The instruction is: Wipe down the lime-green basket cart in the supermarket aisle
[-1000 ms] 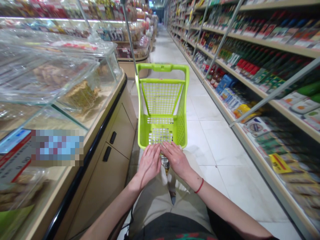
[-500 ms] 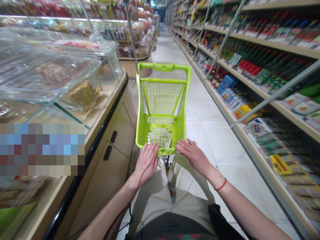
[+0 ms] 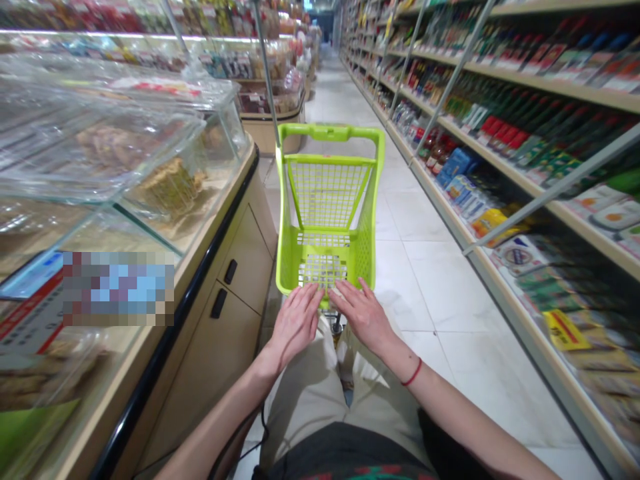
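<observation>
A lime-green plastic shopping cart [image 3: 369, 240] with a grid-like basket stands upright on the floor directly in front of me. No goods show inside its basket. My left hand [image 3: 299, 318] lies on the left part of its near rim, fingers stretched forward and not curled round it. Close beside it, my right hand [image 3: 363, 316] rests over the right-middle part of the same rim, also with straight, slightly spread fingers. The hands cover much of that near edge. A red string circles my right wrist.
On the left runs a wooden counter [image 3: 240, 267] with a black bumper rail and clear food bins [image 3: 165, 187]. Shelves [image 3: 505, 140] of packaged goods line the right side, with slanted metal bars in front. A tiled aisle [image 3: 407, 280] stretches ahead between them.
My right hand has slid left along the rim, nearer my left hand. The cart sits slightly further right in view, and my left hand stays on the rim.
</observation>
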